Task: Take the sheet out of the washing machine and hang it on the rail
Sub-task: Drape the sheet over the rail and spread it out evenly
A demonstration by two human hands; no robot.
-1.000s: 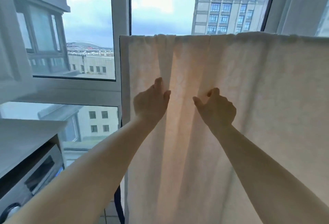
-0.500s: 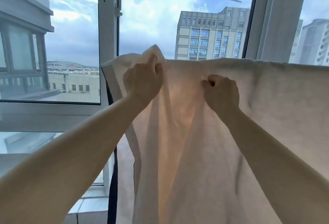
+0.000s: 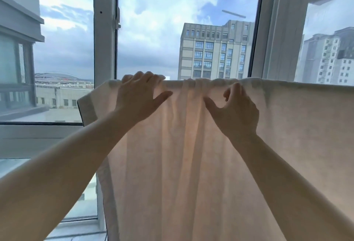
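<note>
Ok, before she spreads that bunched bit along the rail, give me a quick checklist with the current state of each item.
1. Sheet draped over the rail: ok.
2. Left hand on the top fold, fingers over it: ok.
3. Right hand has a grip on the cloth: not ok, fingers loose against it.
4. Top edge flat: not ok, pleats bunched between the hands.
5. Left corner lying flat: not ok, it juts out.
6. Rail itself sound: cannot tell, covered.

I stand at the glazed balcony of a high-rise flat, a home laundry corner: white window frames [image 3: 104, 30] enclose the space, a pale sheet [image 3: 191, 154] hangs drying across the glass, and outside, at my level, rise a beige apartment block [image 3: 212, 53] and further towers [image 3: 329, 56] under cloudy sky.
</note>
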